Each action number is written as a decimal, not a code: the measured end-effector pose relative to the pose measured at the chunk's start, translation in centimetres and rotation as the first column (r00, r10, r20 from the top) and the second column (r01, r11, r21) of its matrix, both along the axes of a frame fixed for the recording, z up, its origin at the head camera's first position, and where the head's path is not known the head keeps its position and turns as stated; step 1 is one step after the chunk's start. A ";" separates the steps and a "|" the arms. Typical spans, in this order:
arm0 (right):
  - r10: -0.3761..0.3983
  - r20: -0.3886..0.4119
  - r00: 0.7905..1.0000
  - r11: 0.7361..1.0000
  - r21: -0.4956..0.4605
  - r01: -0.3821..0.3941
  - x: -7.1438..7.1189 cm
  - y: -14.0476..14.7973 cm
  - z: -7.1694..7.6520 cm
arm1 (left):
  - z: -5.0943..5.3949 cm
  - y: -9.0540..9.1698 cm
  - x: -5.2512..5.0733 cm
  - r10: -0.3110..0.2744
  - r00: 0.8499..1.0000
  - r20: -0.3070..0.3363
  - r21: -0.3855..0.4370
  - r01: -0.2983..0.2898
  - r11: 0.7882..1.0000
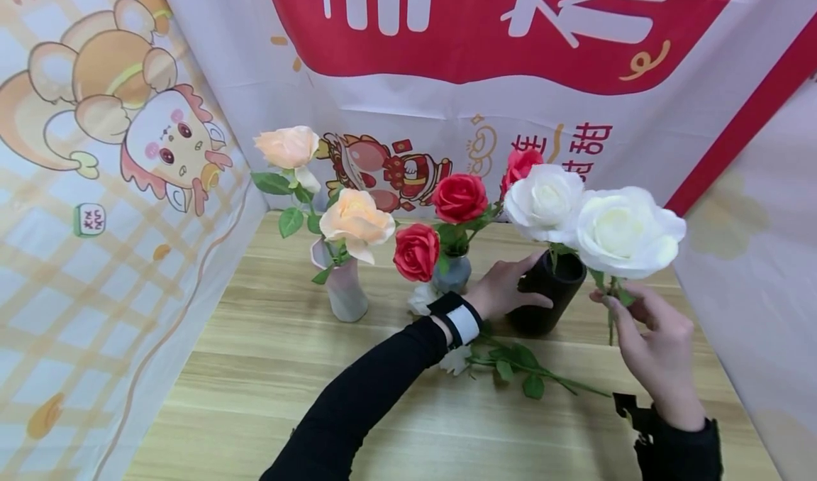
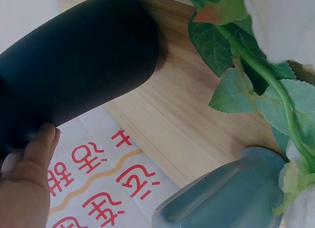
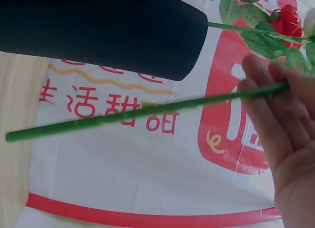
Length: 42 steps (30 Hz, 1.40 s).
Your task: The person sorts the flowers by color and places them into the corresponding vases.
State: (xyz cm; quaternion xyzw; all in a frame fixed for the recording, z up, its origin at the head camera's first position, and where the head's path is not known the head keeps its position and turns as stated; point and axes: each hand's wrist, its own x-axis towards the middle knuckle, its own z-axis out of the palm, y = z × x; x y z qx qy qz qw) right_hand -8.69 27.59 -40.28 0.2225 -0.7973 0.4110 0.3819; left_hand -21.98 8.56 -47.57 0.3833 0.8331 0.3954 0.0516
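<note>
My left hand (image 1: 504,291) grips the side of a black cylindrical vase (image 1: 554,314), which stands on the table and leans a little. One white rose (image 1: 545,201) is in this vase, its stem coming out of the mouth. To the right, my right hand (image 1: 657,339) pinches the stem of another white rose (image 1: 628,233) between thumb and fingers, beside the vase. In the right wrist view the bare green stem (image 3: 147,110) of the held rose points past the vase (image 3: 108,36), outside it. The left wrist view shows fingers (image 2: 37,156) against the vase wall.
White flowers with green leafy stems (image 1: 520,360) lie on the wooden table (image 1: 255,396) before the vase. A grey-blue vase (image 1: 452,275) with red roses (image 1: 459,197) stands left of it. Further left is a pale pink vase (image 1: 347,293) with peach roses (image 1: 357,218). Printed cloth hangs behind.
</note>
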 end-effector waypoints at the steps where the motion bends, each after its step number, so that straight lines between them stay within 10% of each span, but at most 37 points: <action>1: 0.004 -0.010 1.000 0.999 -0.034 -0.004 0.0 -0.2 0.2 | 0.0 0.0 0.0 -0.001 1.000 0.005 0.000 0.001 1.000; 9: 0.084 -0.008 0.996 0.956 -0.283 -0.083 -0.2 -0.8 1.0 | -0.2 0.0 -0.1 -0.018 1.000 0.003 0.032 0.018 0.999; 18: 0.265 -0.055 0.963 0.752 -0.613 -0.242 -0.8 -0.6 1.1 | -0.2 0.0 -0.2 -0.007 1.000 0.006 0.027 0.007 1.000; 24: 0.231 -0.041 0.972 0.691 -0.696 -0.194 -1.4 -0.9 2.1 | -0.3 0.0 -0.2 -0.002 0.999 0.034 0.017 0.002 1.000; 29: 0.186 -0.090 0.978 0.672 -0.715 -0.194 -2.0 -1.3 4.1 | -0.4 -0.1 -0.3 -0.001 0.999 0.035 0.016 0.001 1.000; 35: 0.132 -0.099 0.986 0.707 -0.687 -0.164 -2.9 -0.3 4.7 | -0.5 -0.1 -0.3 -0.001 1.000 0.011 0.017 0.001 1.000; 42: 0.122 -0.145 0.982 0.614 -0.766 -0.189 -4.0 0.1 4.7 | -0.5 -0.1 -0.3 -0.004 1.000 0.009 0.021 0.004 1.000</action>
